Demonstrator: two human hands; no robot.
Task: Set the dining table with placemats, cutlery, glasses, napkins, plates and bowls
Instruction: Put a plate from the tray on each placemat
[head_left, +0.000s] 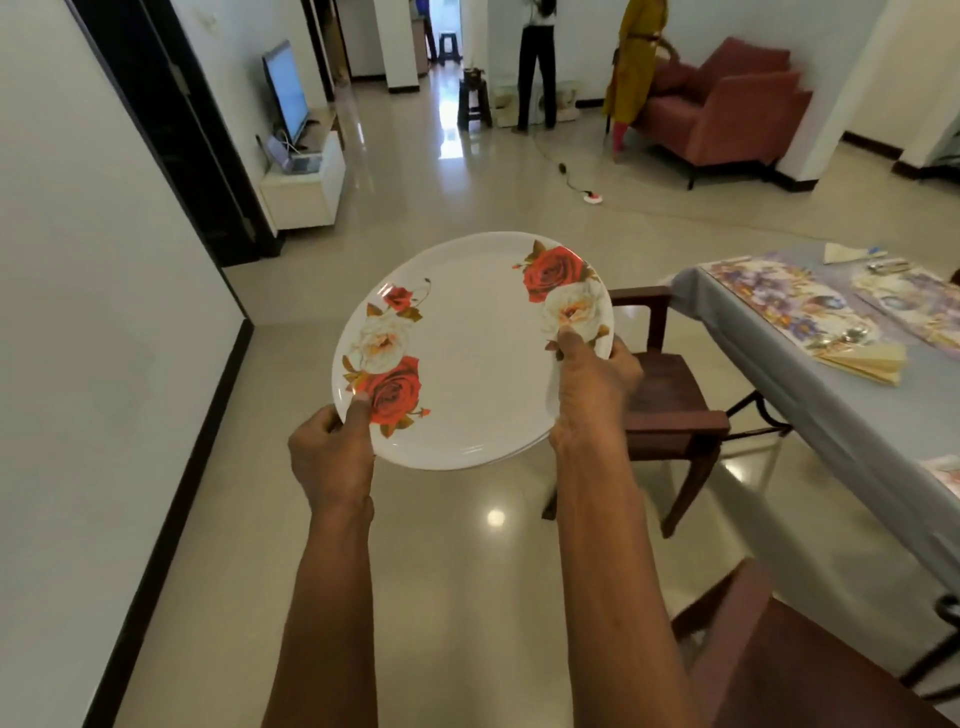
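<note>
A stack of white plates printed with red and white roses hangs in the air in front of me, above the floor. My left hand grips the near left rim, thumb on top. My right hand grips the right rim, thumb on a white rose. The dining table, under a grey cloth, stands to the right. On it lie floral placemats, folded cream napkins and some cutlery.
A dark wooden chair stands at the table's left end, another at the lower right. Two people stand far back near a red armchair. A cable and socket lie on the floor. A TV cabinet lines the left wall.
</note>
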